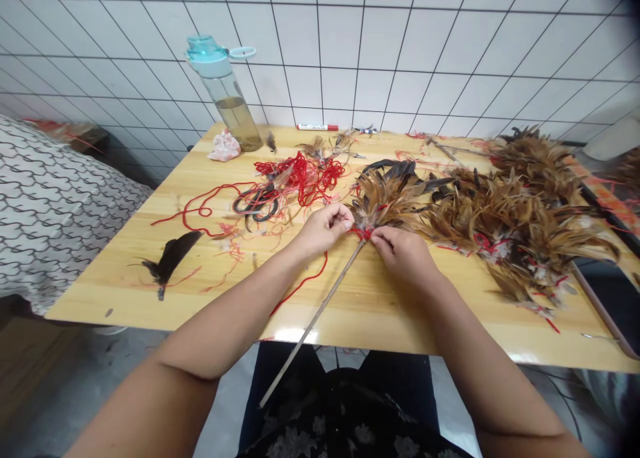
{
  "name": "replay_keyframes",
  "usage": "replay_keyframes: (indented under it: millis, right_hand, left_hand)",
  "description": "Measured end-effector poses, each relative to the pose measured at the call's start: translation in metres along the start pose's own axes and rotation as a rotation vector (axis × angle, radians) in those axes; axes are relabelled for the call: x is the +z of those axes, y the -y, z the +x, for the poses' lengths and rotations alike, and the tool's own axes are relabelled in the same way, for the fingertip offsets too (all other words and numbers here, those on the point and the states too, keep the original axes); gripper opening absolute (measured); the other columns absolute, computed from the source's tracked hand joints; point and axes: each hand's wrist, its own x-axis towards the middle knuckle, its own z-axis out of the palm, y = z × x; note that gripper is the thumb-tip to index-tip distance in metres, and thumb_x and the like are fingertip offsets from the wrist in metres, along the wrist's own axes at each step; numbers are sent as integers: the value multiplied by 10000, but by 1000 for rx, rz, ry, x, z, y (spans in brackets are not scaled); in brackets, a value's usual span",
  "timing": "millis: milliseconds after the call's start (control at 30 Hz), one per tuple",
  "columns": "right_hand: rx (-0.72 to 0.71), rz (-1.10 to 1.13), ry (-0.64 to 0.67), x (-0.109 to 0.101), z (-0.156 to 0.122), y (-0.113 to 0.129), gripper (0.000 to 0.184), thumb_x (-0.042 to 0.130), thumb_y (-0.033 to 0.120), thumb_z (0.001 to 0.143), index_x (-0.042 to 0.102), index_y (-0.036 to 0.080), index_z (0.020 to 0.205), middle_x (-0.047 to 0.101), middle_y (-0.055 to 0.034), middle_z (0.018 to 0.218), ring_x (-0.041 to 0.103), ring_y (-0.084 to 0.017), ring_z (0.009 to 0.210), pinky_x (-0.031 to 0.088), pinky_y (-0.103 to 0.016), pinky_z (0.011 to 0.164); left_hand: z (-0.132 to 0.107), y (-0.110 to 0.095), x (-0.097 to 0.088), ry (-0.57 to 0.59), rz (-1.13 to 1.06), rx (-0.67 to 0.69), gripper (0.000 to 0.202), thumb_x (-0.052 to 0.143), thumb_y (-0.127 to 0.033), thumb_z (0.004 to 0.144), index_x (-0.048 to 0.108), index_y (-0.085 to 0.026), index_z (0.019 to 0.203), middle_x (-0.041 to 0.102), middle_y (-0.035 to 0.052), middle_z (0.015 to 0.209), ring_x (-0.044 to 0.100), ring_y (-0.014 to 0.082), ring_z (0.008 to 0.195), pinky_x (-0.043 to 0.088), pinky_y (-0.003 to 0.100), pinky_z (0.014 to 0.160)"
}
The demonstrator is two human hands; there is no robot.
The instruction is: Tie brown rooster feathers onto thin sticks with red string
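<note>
A thin wooden stick (320, 311) slants from over my lap up onto the table, with a tuft of brown feathers (387, 201) at its far end. Red yarn (364, 234) is wrapped where the feathers meet the stick. My left hand (327, 226) is just left of that binding, thumb and fingertips pinched on the red yarn. On the other side, my right hand (403, 248) pinches at the binding too, its fingertips touching the yarn. A loose length of yarn hangs below my left hand toward the table's front edge.
Scissors (263, 201) lie beside a tangle of red yarn (310, 178). A water bottle (233, 108) and crumpled tissue (225, 146) stand at back left. Feather bunches (500, 211) cover the right side, near a phone (610, 291). A black feather (173, 258) lies left; a marker (317, 127) lies by the wall.
</note>
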Motion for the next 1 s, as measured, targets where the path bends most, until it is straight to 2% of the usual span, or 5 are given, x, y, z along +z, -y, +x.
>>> replay_keyframes:
  millis: [200, 467, 600, 767, 1000]
  right_hand:
    - [37, 158, -106, 17, 0, 6, 324, 477, 305, 901, 630, 182, 1159, 721, -60, 853, 625, -174, 699, 430, -277, 651]
    - [51, 212, -72, 36, 6, 4, 232, 514, 283, 883, 678, 192, 1019, 686, -24, 726, 600, -157, 650, 419, -256, 626]
    - [22, 94, -56, 33, 5, 3, 222, 493, 269, 903, 700, 217, 966, 729, -68, 1004, 654, -201, 877, 450, -285, 743]
    - [45, 31, -38, 31, 4, 4, 232, 482, 273, 913, 700, 210, 962, 736, -70, 977, 664, -215, 865, 443, -292, 721]
    - [87, 58, -49, 31, 5, 3, 193, 514, 285, 898, 692, 233, 953, 743, -39, 954, 667, -199, 835, 440, -283, 714]
  left_hand:
    - [-6, -6, 6, 97, -263, -7, 244, 693, -351, 746, 564, -149, 789, 548, -8, 752, 511, 102, 710, 404, 234, 701]
    - [-6, 2, 10, 111, -378, -57, 283, 706, -391, 736, 555, -160, 802, 529, -19, 717, 452, 74, 597, 364, 218, 593]
    - [-6, -5, 3, 90, -28, 108, 152, 613, -309, 813, 607, -168, 869, 589, 17, 806, 537, 119, 731, 419, 256, 712]
    - [-7, -9, -2, 146, 613, 435, 164, 547, -237, 848, 686, -212, 931, 613, 49, 907, 560, 168, 862, 415, 299, 784]
    - [-8, -4, 3, 99, 922, 505, 208, 484, -281, 888, 669, -188, 866, 606, 70, 854, 534, 189, 826, 403, 316, 739]
